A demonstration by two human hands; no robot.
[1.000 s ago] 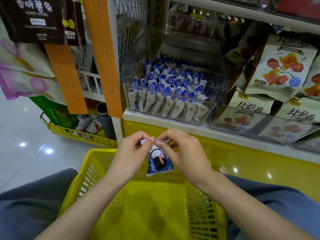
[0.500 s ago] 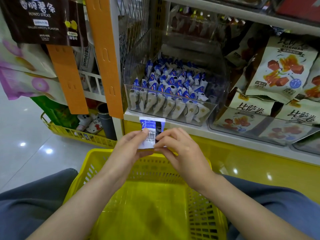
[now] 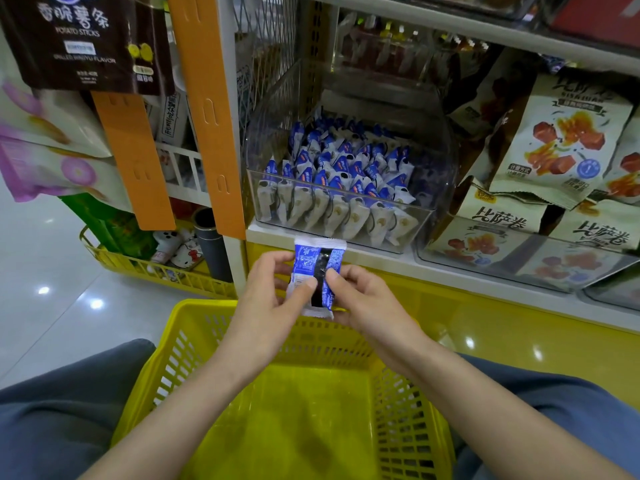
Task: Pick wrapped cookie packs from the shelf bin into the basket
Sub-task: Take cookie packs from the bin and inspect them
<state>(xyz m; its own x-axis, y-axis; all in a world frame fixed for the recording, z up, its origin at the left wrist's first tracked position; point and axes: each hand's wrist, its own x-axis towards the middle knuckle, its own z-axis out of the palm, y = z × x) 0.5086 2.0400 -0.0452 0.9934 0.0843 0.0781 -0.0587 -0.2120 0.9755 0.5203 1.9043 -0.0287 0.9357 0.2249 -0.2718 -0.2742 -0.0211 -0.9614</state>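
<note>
We are holding one blue-and-white wrapped cookie pack (image 3: 317, 275) upright between both hands, just above the far rim of the yellow basket (image 3: 194, 327) sitting on our lap. Our left hand (image 3: 273, 299) is pinching its left side, fingers (image 3: 304, 289) clamped on the wrapper, while our right hand (image 3: 363, 303) is gripping its right edge. Behind it, the clear shelf bin (image 3: 426, 220) is sitting on the shelf (image 3: 381, 263), packed with more cookie packs (image 3: 339, 181)
</note>
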